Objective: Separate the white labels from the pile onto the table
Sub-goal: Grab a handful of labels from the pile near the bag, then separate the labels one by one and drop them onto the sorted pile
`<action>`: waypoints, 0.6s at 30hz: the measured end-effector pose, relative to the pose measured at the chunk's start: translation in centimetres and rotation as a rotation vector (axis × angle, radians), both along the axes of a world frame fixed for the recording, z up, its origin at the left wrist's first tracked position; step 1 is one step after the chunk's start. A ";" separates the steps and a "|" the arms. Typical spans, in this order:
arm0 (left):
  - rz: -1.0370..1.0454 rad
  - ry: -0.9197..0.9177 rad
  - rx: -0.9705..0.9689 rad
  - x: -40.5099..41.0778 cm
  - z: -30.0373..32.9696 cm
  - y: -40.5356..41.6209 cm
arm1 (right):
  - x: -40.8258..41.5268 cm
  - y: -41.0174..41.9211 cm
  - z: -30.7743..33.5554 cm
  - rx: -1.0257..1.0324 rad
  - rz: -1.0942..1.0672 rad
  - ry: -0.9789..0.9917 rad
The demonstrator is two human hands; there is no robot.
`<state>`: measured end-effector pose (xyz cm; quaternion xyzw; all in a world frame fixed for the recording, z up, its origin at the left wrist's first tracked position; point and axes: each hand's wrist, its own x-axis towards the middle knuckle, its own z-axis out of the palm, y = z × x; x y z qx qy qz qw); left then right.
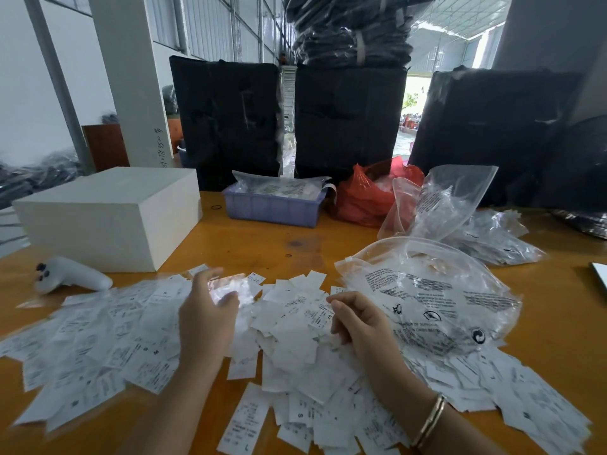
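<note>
A wide pile of white printed labels (295,349) covers the near part of the orange table (262,238), with more labels spread flat to the left (98,336) and to the right (525,399). My left hand (207,313) hovers above the pile, and its fingers and thumb hold a small, blurred clear plastic packet (231,287). My right hand (358,320), a bracelet on its wrist, rests on the pile with curled fingers. Its fingertips pinch the edge of a printed label (320,315).
A large clear printed bag (433,297) lies right of my hands, with more clear bags (453,205) behind it. A white box (108,215), a white controller (72,274), a purple tray (272,208) and a red bag (361,195) stand farther back. Black wrapped bundles (348,123) line the far edge.
</note>
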<state>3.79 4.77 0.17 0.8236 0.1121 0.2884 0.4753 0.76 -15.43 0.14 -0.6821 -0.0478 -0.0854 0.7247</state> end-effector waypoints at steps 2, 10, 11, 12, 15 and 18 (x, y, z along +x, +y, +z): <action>0.088 0.043 0.159 0.4 -0.5 0.7 | 0.1 -0.1 -0.1 -0.016 -0.019 0.000; 0.121 0.017 0.612 0.6 -1.3 0.2 | 1.1 -2.1 1.5 -0.222 -0.276 -0.237; 0.044 -0.044 0.628 0.5 -1.4 -0.2 | 1.7 -3.1 2.2 -0.256 -0.370 -0.291; -0.051 -0.098 0.637 0.4 -1.4 -0.6 | 2.4 -4.3 2.8 -0.302 -0.466 -0.326; -0.363 -0.180 0.673 -0.1 -1.4 -1.8 | 4.9 -8.6 3.5 -0.554 -0.654 -0.253; -0.538 -0.165 0.681 -0.2 -1.8 -2.4 | 6.9 -11.7 2.7 -1.055 -0.523 0.084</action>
